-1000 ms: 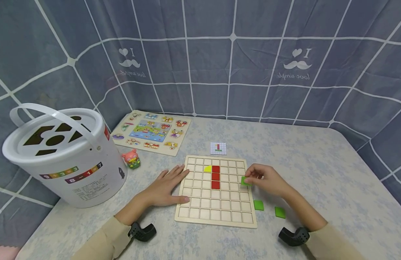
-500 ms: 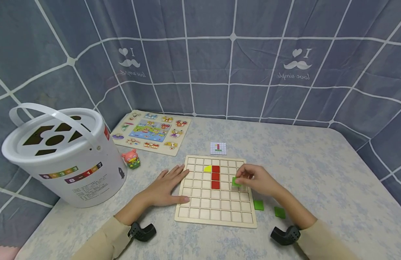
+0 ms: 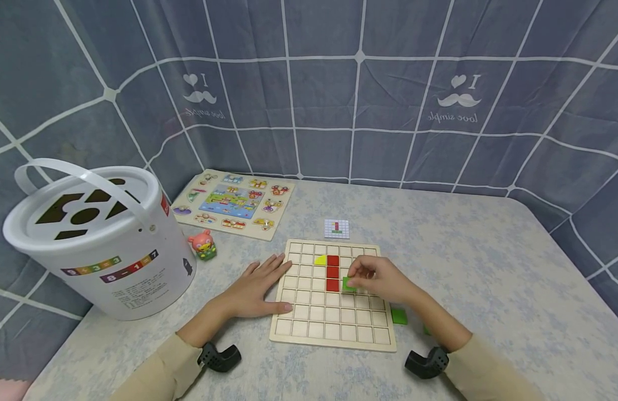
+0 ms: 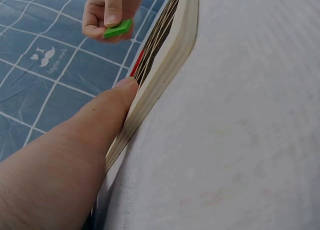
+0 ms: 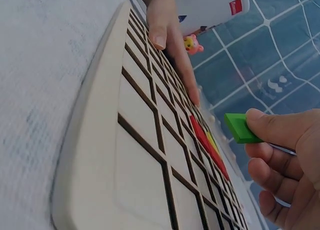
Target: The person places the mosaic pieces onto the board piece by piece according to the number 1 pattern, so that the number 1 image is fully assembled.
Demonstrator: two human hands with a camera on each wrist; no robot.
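Note:
My right hand [image 3: 381, 277] pinches a green square tile [image 5: 241, 127] between thumb and fingers, held above the wooden grid board [image 3: 309, 328]. In the head view the tile is just right of the lowest of three red tiles [image 3: 332, 285] standing in a column. A yellow piece [image 3: 320, 260], with one rounded or cut corner, lies left of the top red tile. My left hand [image 3: 254, 287] rests on the board's left edge with fingers straight and thumb on the rim. Another green tile [image 3: 399, 316] lies beside the board's right edge; one more is mostly hidden under my right forearm.
A small pattern card [image 3: 336, 229] lies behind the board. Farther left are a picture puzzle board [image 3: 284, 214], a pink toy figure [image 3: 202, 245] and a large white bucket [image 3: 133, 278] with a handle. A grey-blue curtain [image 3: 319, 94] hangs along the table's back.
My right hand has moved left over the board, carrying the green tile from the right edge toward the red column. The left hand has stayed in place.

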